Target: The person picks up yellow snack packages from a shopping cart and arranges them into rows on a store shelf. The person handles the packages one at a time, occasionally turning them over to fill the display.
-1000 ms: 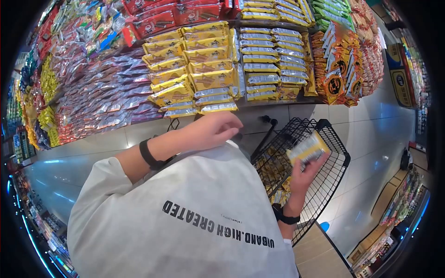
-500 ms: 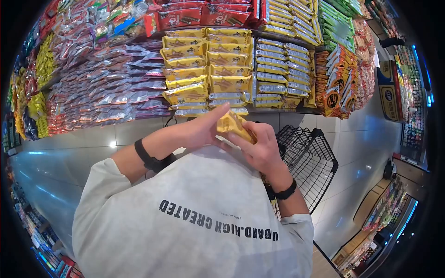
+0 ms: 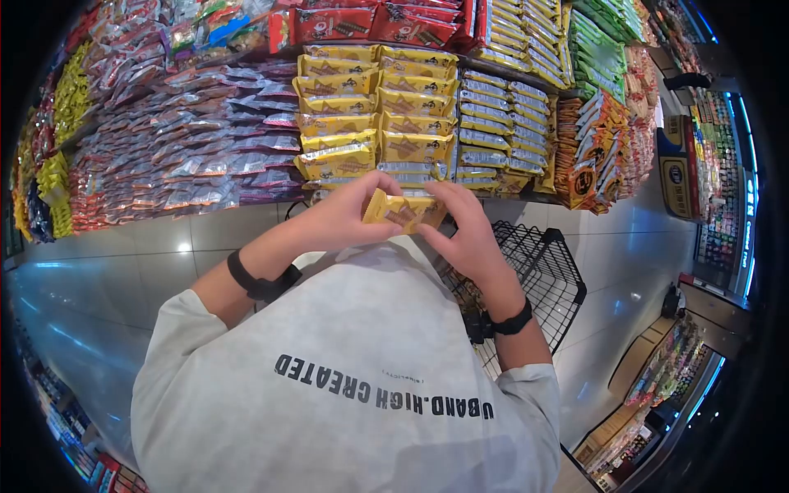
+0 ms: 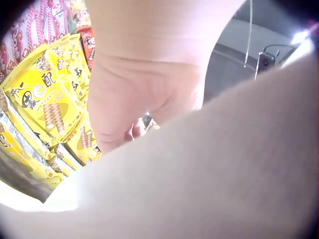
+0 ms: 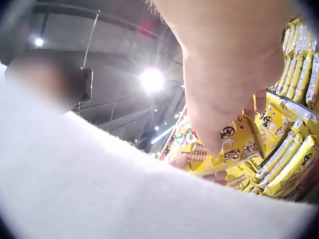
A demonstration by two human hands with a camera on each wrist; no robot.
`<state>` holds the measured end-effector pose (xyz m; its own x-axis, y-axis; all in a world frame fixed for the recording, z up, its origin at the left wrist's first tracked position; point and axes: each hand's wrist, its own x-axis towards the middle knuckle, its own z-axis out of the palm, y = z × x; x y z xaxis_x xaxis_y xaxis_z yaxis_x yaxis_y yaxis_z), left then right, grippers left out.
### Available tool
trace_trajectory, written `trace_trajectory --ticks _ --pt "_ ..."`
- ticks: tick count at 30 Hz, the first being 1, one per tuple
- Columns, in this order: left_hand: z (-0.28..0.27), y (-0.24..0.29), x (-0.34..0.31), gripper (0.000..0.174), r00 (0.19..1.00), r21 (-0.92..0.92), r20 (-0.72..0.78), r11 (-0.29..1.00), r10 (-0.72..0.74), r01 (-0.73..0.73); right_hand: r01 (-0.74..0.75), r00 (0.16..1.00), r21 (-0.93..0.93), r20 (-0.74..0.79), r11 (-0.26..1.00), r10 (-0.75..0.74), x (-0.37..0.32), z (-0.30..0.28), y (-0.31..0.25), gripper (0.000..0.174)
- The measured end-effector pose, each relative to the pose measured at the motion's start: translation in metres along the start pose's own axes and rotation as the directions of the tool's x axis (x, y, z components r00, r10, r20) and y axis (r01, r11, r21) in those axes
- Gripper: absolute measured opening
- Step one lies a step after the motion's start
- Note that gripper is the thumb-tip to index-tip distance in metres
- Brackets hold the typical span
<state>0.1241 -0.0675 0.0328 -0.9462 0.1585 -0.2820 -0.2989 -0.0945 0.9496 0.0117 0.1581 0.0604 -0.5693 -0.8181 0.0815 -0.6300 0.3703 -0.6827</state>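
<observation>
Both hands hold one yellow packet of wafer rolls in front of the chest, at the edge of the snack display. My left hand grips its left end between thumb and fingers. At the other end, my right hand pinches it, the thumb along the lower edge. The right wrist view shows the packet with its printed front under the right thumb. In the left wrist view, the left hand fills the middle and hides most of what it holds. Just beyond the hands stand rows of matching yellow packets.
A black wire shopping cart stands at the right, behind the right forearm. Purple-grey packets fill the display to the left. Red packets lie farther back, with orange packets to the right. Tiled floor runs below the display edge.
The right hand has come from over the cart to the middle with the packet. The left hand has taken hold of its other end, and the packet now lies flatter, front showing.
</observation>
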Motion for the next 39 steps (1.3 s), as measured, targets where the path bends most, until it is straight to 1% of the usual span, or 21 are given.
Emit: trace_trajectory --ticks 2,4,5,7,8,10,11,13,15,17,18,20,23,27,29,30,32,33,35,38,39 --pt "-0.002 -0.004 0.000 0.046 1.000 0.008 0.011 1.000 0.004 -0.004 -0.006 0.999 0.022 0.034 1.000 0.005 0.003 0.001 0.001 0.051" --pt "-0.004 -0.013 0.001 0.043 0.997 0.000 -0.001 0.997 0.071 -0.071 -0.088 0.990 0.090 0.118 0.992 0.077 0.005 0.000 0.002 0.042" --pt "-0.006 -0.015 0.002 0.043 0.997 -0.004 -0.001 0.997 0.072 -0.072 -0.089 0.990 0.087 0.121 0.992 0.078 0.007 0.000 0.003 0.042" --pt "-0.011 -0.017 0.004 0.041 0.998 0.181 -0.043 0.983 0.044 -0.035 -0.130 0.980 0.084 0.162 0.988 0.115 0.010 -0.001 0.006 0.034" --pt "-0.013 -0.019 0.004 0.041 0.998 0.178 -0.043 0.983 0.045 -0.036 -0.130 0.980 0.082 0.164 0.988 0.116 0.012 -0.001 0.008 0.034" --pt "-0.016 -0.026 0.003 0.040 0.983 0.267 -0.135 0.960 0.125 -0.086 -0.127 0.989 0.012 0.075 0.992 0.126 0.017 -0.001 0.017 0.030" --pt "-0.017 -0.030 0.003 0.040 0.983 0.264 -0.135 0.961 0.125 -0.086 -0.129 0.989 0.010 0.077 0.992 0.128 0.021 -0.001 0.022 0.030" --pt "-0.019 -0.038 0.004 0.041 0.940 0.307 -0.276 0.945 0.202 -0.113 -0.108 0.994 -0.137 -0.023 0.985 0.106 0.029 0.000 0.033 0.031" --pt "-0.022 -0.041 0.003 0.039 0.937 0.276 -0.300 0.956 0.181 -0.096 -0.119 0.992 -0.143 -0.046 0.983 0.113 0.038 0.005 0.047 0.031" --pt "-0.025 -0.040 0.003 0.035 0.918 0.289 -0.358 0.955 0.169 -0.063 -0.107 0.994 -0.229 -0.050 0.967 0.098 0.047 0.008 0.054 0.032" --pt "-0.026 -0.040 0.002 0.035 0.919 0.289 -0.356 0.955 0.170 -0.065 -0.109 0.994 -0.230 -0.052 0.967 0.099 0.051 0.010 0.057 0.032" --pt "-0.028 -0.040 0.002 0.032 0.940 0.225 -0.326 0.974 0.105 -0.031 -0.067 0.998 -0.291 -0.010 0.954 0.067 0.058 0.015 0.061 0.033" --pt "-0.027 -0.042 0.002 0.034 0.941 0.229 -0.309 0.971 0.140 -0.069 -0.042 0.999 -0.367 -0.024 0.929 0.036 0.062 0.022 0.064 0.033" --pt "-0.025 -0.039 0.004 0.029 0.956 0.251 -0.281 0.968 0.088 -0.015 -0.091 0.994 -0.377 -0.088 0.922 0.062 0.065 0.029 0.064 0.031" --pt "-0.023 -0.033 0.008 0.030 0.972 0.283 -0.216 0.959 0.094 -0.030 -0.079 0.994 -0.407 -0.098 0.910 0.043 0.065 0.031 0.064 0.029" --pt "-0.022 -0.032 0.011 0.030 0.972 0.284 -0.215 0.958 0.094 -0.030 -0.080 0.994 -0.408 -0.099 0.910 0.043 0.065 0.032 0.064 0.029" --pt "-0.019 -0.029 0.018 0.033 0.994 0.286 -0.103 0.958 0.047 -0.016 -0.035 0.994 -0.432 -0.106 0.901 -0.012 0.064 0.033 0.065 0.027" --pt "-0.016 -0.027 0.022 0.033 0.994 0.289 -0.098 0.957 0.048 -0.017 -0.040 0.994 -0.432 -0.111 0.901 -0.009 0.064 0.033 0.066 0.027" --pt "-0.009 -0.024 0.029 0.036 1.000 0.322 -0.007 0.946 -0.028 0.028 -0.004 0.994 -0.441 -0.102 0.898 -0.045 0.063 0.033 0.068 0.026" --pt "0.001 -0.038 0.047 0.038 0.999 0.398 0.031 0.916 0.029 -0.039 0.046 0.987 -0.461 -0.117 0.886 -0.112 0.065 0.035 0.068 0.025" --pt "0.002 -0.042 0.054 0.038 0.999 0.406 0.042 0.913 0.027 -0.042 0.035 0.986 -0.461 -0.129 0.887 -0.106 0.066 0.037 0.069 0.025"
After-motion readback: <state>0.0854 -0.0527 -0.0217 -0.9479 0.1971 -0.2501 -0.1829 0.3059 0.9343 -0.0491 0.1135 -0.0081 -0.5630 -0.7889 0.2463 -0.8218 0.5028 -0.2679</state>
